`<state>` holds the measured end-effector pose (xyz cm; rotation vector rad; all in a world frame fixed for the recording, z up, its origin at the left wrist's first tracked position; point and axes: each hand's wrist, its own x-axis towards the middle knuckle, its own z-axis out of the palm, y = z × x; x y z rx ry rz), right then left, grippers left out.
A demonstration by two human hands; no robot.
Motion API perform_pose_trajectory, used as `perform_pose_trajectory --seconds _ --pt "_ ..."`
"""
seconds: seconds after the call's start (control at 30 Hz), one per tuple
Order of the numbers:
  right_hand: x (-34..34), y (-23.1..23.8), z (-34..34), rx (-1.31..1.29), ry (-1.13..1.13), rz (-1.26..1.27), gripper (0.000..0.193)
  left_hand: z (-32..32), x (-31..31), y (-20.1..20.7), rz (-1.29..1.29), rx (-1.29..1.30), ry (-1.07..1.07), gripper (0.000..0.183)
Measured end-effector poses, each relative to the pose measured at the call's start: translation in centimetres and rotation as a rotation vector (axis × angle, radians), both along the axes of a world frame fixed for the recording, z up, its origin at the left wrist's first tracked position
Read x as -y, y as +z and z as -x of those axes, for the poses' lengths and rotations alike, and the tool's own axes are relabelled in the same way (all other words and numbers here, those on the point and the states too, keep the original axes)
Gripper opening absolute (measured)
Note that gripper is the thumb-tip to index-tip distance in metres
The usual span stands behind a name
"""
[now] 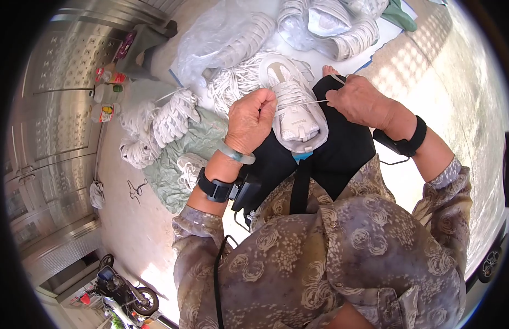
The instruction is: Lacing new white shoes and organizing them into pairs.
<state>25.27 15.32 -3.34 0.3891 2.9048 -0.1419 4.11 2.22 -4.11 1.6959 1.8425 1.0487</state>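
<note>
A pale off-white shoe (308, 143) lies on my lap over a black cloth (348, 145), its opening and tongue nearest me and its toe pointing away. Laces cross its upper. A thin white shoelace (312, 102) runs taut across the shoe between my two hands. On the shoe's left side my left hand (249, 118) is closed in a pinch on the lace. My right hand (361, 101), to the right of the shoe, grips the same lace, and a loose length shows above its fingers. The fingertips of both hands are partly hidden.
A heap of loose white laces (232, 82) lies just beyond the shoe. Clear plastic bags (210, 38) and laced shoe uppers (350, 41) lie farther off. Bundled laced uppers (175, 118) sit left on green cloth (210, 123). Bottles (109, 93) stand by a metal door (57, 120). A motorcycle (123, 288) is lower left.
</note>
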Motion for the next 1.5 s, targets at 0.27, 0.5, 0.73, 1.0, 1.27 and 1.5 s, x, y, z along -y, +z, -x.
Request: perform_pose_trajectory --seconds 0.27,0.5,0.73,1.0,1.27,1.5 --pt "1.8 5.9 -2.5 -0.53 0.094 -0.204 0.01 -5.9 -4.4 3.3 0.161 0.621 -0.333 0.025" --pt "0.8 2.3 -5.6 -0.779 -0.08 0.112 0.009 -3.4 -2.8 5.2 0.238 0.704 -0.188 0.021" --pt "0.4 -1.7 -8.3 -0.848 -0.362 0.375 0.013 7.6 -0.9 -0.3 -0.109 0.564 0.321 0.02" --pt "0.0 1.2 -3.3 -0.767 -0.065 0.137 0.01 0.9 -2.5 0.5 -0.27 -0.258 0.014 0.022" --pt "2.8 1.2 0.4 -0.849 0.042 0.3 0.019 -4.6 -1.4 2.1 0.202 0.483 -0.297 0.035" --pt "3.2 1.3 -0.8 -0.83 -0.013 0.252 0.013 -2.8 -0.5 2.5 0.257 0.338 -0.307 0.013"
